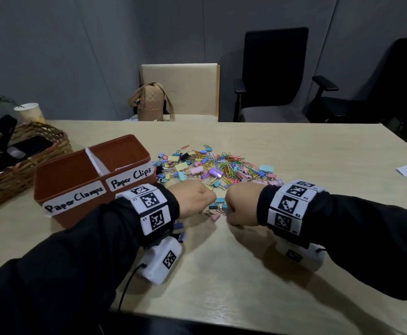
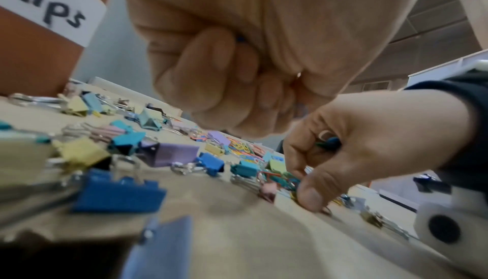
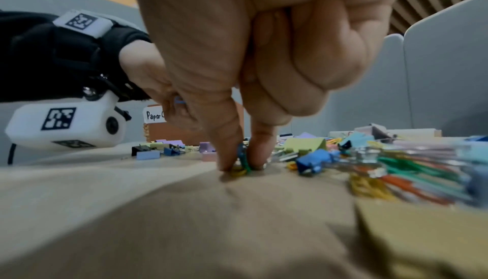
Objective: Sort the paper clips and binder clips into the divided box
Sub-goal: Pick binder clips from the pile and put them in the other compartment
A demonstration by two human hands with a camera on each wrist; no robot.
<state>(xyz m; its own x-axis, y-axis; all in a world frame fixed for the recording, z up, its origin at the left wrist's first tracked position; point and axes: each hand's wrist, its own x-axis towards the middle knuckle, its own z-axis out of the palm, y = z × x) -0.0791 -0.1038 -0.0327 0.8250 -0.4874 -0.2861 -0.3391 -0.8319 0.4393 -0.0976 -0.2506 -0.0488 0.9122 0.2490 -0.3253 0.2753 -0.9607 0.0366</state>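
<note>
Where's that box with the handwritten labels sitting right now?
In the head view the brown divided box stands on the table's left side, between the wicker basket and the pile of clips, just beyond the left hand.

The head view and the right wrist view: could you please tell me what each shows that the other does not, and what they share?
Only the head view shows the whole divided box with both labels, Paper Clamps and Paper Clips, the wicker basket, the chairs and the full spread of the pile.

Only the right wrist view shows the right hand from below, thumb and forefinger pinching paper clips against the table.

Both show the left hand curled in a fist, the coloured binder clips and the box's label.
</note>
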